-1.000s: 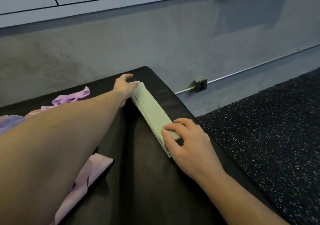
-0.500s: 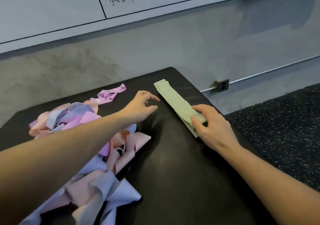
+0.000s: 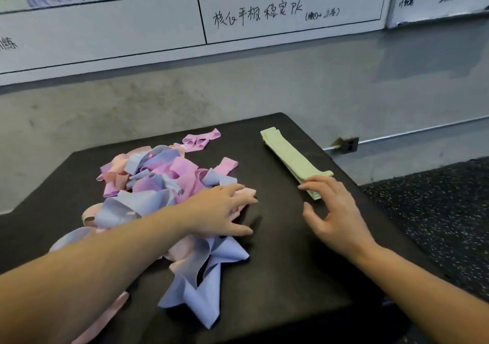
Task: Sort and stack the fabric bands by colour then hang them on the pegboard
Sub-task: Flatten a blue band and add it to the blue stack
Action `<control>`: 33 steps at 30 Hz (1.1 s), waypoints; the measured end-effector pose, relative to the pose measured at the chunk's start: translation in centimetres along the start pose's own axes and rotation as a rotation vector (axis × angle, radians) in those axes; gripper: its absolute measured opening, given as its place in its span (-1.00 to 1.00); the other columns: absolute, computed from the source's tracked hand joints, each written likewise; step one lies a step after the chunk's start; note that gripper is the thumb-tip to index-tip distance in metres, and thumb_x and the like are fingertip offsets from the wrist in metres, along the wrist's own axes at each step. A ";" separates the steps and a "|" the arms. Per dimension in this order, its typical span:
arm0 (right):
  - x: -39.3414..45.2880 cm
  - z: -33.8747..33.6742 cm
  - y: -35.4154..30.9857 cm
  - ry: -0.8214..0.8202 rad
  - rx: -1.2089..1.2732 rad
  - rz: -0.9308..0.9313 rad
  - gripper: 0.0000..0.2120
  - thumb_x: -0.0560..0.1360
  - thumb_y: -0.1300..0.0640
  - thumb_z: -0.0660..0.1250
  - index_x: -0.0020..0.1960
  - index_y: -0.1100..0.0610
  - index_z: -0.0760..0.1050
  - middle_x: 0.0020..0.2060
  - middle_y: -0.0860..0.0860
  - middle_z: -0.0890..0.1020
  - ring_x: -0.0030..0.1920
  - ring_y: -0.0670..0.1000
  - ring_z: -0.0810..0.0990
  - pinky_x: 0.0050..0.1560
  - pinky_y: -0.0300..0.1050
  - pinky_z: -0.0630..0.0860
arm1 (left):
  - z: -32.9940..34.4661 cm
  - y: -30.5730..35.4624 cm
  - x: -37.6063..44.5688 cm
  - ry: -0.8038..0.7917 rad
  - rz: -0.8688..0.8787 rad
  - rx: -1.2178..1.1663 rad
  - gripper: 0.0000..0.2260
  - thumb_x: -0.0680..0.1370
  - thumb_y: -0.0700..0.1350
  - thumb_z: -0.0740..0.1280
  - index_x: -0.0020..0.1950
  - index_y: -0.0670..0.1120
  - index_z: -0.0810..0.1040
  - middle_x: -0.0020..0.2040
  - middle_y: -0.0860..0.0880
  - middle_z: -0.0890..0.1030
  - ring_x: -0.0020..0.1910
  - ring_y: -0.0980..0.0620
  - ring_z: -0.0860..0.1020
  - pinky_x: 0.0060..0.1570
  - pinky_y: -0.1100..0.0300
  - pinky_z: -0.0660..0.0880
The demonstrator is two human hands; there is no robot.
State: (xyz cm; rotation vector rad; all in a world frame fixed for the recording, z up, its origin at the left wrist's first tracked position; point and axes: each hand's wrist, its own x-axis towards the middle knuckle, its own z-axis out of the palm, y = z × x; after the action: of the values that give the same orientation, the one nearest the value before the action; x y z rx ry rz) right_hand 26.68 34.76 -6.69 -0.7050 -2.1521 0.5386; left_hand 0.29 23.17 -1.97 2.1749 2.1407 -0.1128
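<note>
A neat stack of pale green bands (image 3: 288,156) lies along the right side of the black padded table (image 3: 277,264). A loose heap of pink, purple and blue bands (image 3: 158,185) covers the table's left half. My left hand (image 3: 222,210) rests flat on the heap's right edge, fingers straight, over a pale pink band (image 3: 247,194). My right hand (image 3: 333,211) hovers open just in front of the green stack's near end, fingers spread, fingertips close to it.
A grey concrete wall with whiteboards (image 3: 264,13) rises behind the table. Speckled black rubber floor (image 3: 436,211) lies to the right. A metal conduit with a small box (image 3: 349,144) runs along the wall base. One purple band (image 3: 201,137) lies apart at the back.
My left hand left the green stack's far end and dropped back onto the mixed heap. My right hand lifted off the stack's near end and opened. The view swung left and up.
</note>
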 end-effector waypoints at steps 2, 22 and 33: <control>-0.7 0.6 -1.1 -0.097 0.033 0.003 -0.67 0.49 0.03 0.37 0.22 -0.20 0.48 0.23 -0.24 0.48 0.29 -0.15 0.45 0.34 0.12 0.42 | 1.0 -0.5 -0.9 -0.005 -0.048 0.110 -0.44 0.51 0.39 0.24 0.48 0.28 0.31 0.52 0.06 0.28 0.37 -0.06 0.40 0.33 -0.02 0.39; -2.0 11.0 -13.7 -0.683 -0.042 -0.168 -0.82 0.49 -0.17 0.38 0.08 -0.21 0.52 0.20 -0.28 0.49 0.30 -0.18 0.39 0.50 0.21 0.03 | 3.2 -8.7 -9.9 0.308 -0.222 0.189 -0.78 0.57 -0.05 0.36 0.21 0.08 0.58 0.43 0.00 0.45 0.16 -0.12 0.53 0.06 0.04 0.46; 0.7 7.3 -9.7 -0.316 0.444 0.421 -0.67 0.50 0.33 0.31 0.09 -0.05 0.37 -0.05 0.05 0.65 -0.09 -0.05 0.62 -0.07 -0.12 0.52 | 2.5 -9.3 -10.0 0.244 -0.267 0.033 -0.77 0.62 0.11 0.30 0.27 0.22 0.55 0.51 0.06 0.31 0.36 -0.06 0.42 0.34 0.03 0.36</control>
State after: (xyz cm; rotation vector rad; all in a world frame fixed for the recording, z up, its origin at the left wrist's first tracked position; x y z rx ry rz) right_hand 17.62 26.90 -5.03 -0.8624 -2.0532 1.3817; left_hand -9.14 13.15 -3.38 1.9976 2.5717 0.1067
